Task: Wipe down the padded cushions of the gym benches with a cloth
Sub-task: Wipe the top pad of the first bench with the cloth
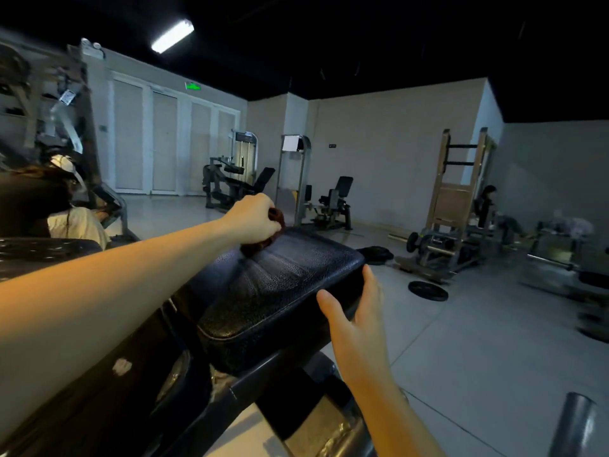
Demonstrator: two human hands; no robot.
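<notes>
Here the black padded cushion (283, 291) fills the middle of the head view, its textured top catching a dull sheen. The left grip (253, 219) is at the cushion's far edge, clenched round a bunched reddish-brown cloth (255, 247). The cloth shows above and below the knuckles and presses on the cushion's top at that far edge. The right grip (356, 324) is released: its fingers lie straight along the cushion's right side, and the thumb spreads toward the upper rim of that side.

Under the cushion runs a dark metal frame (263, 367). A black weight plate (428, 290) lies on the floor to the cushion's right, and a second plate (375, 253) lies just beyond its far right corner. Beyond the cushion, grey weight machines (329, 202) stand near the wall. Left of the cushion there is a person in a light top (75, 222) — too blurred to tell more.
</notes>
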